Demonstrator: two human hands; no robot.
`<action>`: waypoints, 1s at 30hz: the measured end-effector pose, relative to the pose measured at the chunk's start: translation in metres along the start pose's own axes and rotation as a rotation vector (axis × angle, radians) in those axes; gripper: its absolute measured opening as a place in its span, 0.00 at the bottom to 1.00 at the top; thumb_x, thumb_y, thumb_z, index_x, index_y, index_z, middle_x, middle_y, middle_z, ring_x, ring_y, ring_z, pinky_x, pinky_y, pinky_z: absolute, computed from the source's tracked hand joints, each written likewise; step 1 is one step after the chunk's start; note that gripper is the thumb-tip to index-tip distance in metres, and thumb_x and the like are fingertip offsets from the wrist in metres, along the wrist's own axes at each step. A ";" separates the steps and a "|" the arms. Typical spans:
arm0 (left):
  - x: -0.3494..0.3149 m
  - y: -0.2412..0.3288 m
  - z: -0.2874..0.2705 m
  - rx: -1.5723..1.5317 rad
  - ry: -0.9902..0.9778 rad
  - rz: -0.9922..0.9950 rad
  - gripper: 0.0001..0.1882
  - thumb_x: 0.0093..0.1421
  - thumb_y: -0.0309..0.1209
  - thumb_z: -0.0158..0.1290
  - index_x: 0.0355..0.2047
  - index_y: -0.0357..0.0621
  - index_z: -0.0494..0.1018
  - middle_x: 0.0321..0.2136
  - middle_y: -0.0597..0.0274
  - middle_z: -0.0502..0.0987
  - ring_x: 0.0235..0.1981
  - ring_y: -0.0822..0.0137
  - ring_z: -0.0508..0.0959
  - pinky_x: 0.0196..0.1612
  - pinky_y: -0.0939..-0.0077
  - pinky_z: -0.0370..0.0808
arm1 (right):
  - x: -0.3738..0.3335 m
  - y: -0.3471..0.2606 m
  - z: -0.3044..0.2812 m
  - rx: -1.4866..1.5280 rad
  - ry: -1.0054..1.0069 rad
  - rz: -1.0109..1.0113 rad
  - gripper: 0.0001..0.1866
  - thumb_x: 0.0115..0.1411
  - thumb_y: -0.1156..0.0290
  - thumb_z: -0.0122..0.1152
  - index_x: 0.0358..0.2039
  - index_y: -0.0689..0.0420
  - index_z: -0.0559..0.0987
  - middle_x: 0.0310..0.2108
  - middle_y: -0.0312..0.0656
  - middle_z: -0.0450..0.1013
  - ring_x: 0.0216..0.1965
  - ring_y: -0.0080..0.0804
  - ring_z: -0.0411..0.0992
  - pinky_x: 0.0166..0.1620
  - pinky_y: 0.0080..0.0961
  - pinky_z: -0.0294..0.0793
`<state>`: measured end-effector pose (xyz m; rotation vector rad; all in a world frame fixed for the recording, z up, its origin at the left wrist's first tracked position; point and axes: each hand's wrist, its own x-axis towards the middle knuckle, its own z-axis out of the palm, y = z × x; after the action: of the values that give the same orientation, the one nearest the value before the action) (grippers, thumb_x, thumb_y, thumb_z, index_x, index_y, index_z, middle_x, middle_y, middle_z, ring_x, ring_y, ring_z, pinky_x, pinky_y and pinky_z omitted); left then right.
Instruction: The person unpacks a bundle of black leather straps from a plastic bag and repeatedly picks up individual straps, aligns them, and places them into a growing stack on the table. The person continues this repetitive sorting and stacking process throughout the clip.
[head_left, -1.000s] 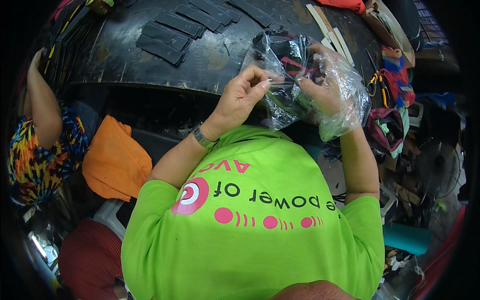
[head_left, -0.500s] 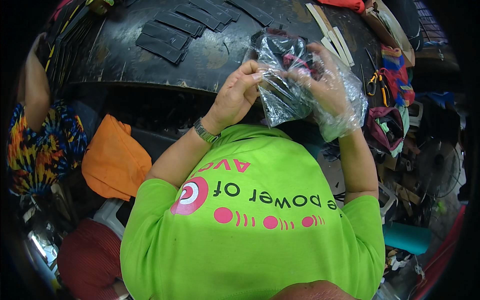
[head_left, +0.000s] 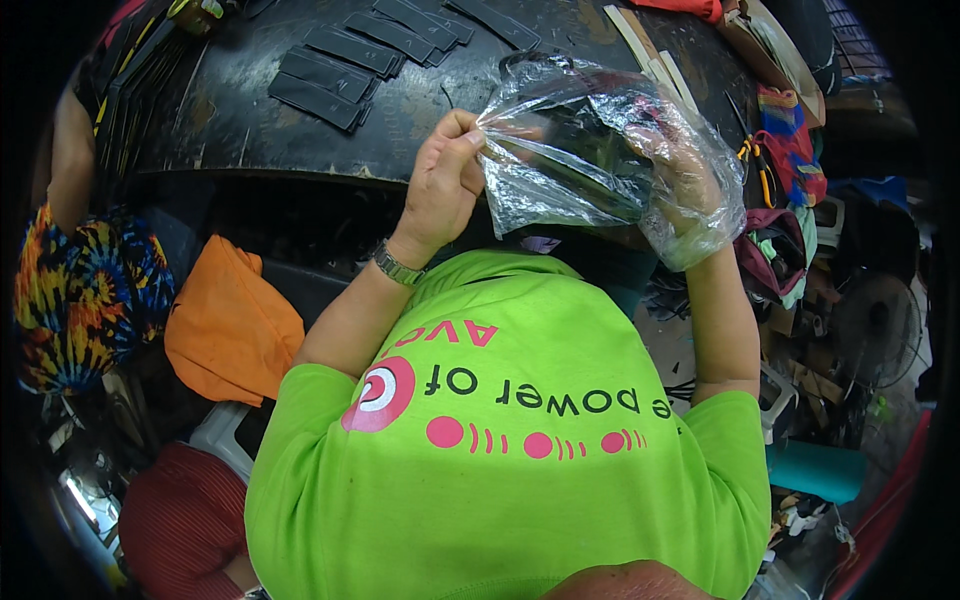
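A clear plastic bag (head_left: 560, 185) is stretched between my hands above the table's near edge. My left hand (head_left: 443, 178) pinches the bag's left edge between thumb and fingers. Inside the bag's right part is my right hand (head_left: 688, 178), with crinkled film reaching down round the wrist. Glare and folds blur its fingers, so I cannot tell whether they grip anything. A dark object (head_left: 528, 66) lies on the table just beyond the bag, largely covered by the film; its kind is unclear.
Flat black strips (head_left: 340, 72) lie in overlapping rows on the dark table (head_left: 225, 125). Pale wooden strips (head_left: 640, 40) lie at the far right, near orange-handled pliers (head_left: 762, 170). An orange cloth (head_left: 230, 320) hangs at left. Another person's arm (head_left: 70, 150) shows at far left.
My left hand has moved left, pulling the bag out wide and taut. The pink-red patch seen through the film before is now hidden. My right hand stays inside the bag.
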<state>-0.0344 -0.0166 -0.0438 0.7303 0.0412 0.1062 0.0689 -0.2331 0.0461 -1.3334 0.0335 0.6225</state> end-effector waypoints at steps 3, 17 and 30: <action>0.003 0.006 -0.005 0.098 0.002 0.048 0.06 0.67 0.28 0.40 0.38 0.40 0.65 0.46 0.38 0.76 0.48 0.55 0.78 0.56 0.63 0.73 | -0.010 -0.002 -0.005 0.110 -0.028 -0.019 0.30 0.51 0.77 0.62 0.57 0.58 0.67 0.40 0.39 0.74 0.39 0.28 0.75 0.44 0.24 0.76; 0.004 0.036 0.001 0.805 0.148 0.452 0.14 0.59 0.28 0.57 0.45 0.39 0.70 0.48 0.53 0.73 0.50 0.63 0.73 0.55 0.70 0.70 | -0.024 -0.009 -0.050 -0.393 -0.030 -0.167 0.51 0.36 0.82 0.74 0.64 0.58 0.63 0.49 0.43 0.73 0.49 0.32 0.72 0.54 0.30 0.72; 0.009 -0.016 0.047 1.718 -0.512 0.489 0.48 0.47 0.38 0.66 0.67 0.55 0.54 0.60 0.50 0.63 0.65 0.46 0.58 0.66 0.44 0.51 | -0.019 0.002 -0.038 -0.269 -0.020 -0.181 0.50 0.43 0.81 0.73 0.66 0.55 0.58 0.47 0.44 0.72 0.41 0.32 0.74 0.44 0.29 0.78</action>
<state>-0.0205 -0.0581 -0.0194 2.4576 -0.6161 0.3584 0.0643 -0.2757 0.0417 -1.5701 -0.1911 0.4982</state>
